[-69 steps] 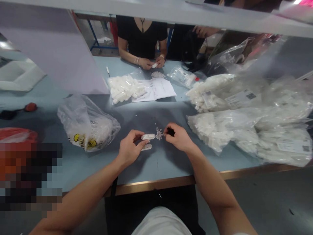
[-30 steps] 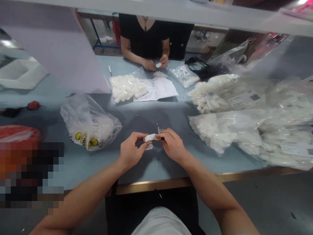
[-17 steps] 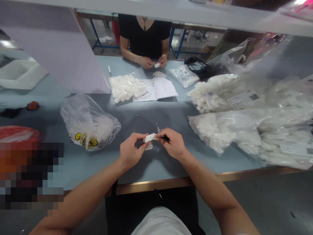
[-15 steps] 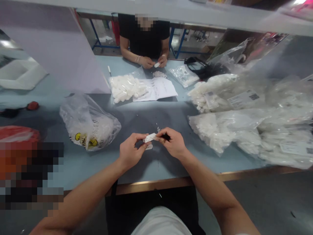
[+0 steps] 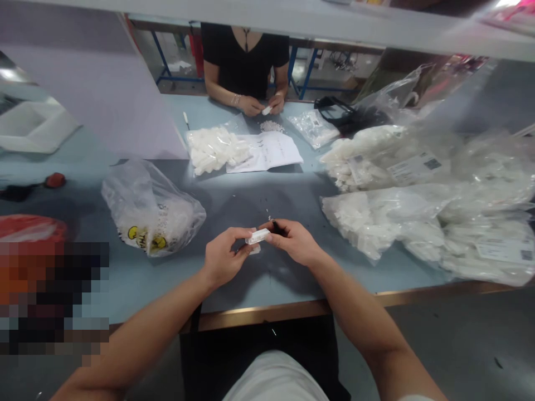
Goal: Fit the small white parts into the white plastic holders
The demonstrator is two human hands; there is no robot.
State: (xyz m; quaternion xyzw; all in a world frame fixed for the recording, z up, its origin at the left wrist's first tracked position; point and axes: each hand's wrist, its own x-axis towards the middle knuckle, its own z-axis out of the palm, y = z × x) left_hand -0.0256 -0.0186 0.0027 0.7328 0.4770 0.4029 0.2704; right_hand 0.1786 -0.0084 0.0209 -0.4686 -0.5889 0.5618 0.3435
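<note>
At mid-frame, the left hand [image 5: 223, 255] pinches a white plastic casing [image 5: 258, 236]; the right hand [image 5: 296, 240] has loosened, thumb at the casing's right end, grip unclear; handling looks unfinished. Second casing [image 5: 256, 250] just below. Frame left: yellow-printed clear bag [image 5: 144, 184], whitish contents [image 5: 178, 220]. Frame right: labelled clear bags [image 5: 426, 214], white pieces [image 5: 355, 217] inside.

My left hand [image 5: 225, 256] and right hand [image 5: 296, 243] are bare, as are my forearms [image 5: 359, 314]. I wear a plain white or pale grey top [image 5: 276, 381], with a light sleeve edge [image 5: 412, 398] at my right arm. The black cloth [image 5: 225, 356] beyond it, probably trousers, shows a short, thin pale streak [image 5: 274, 332].
</note>
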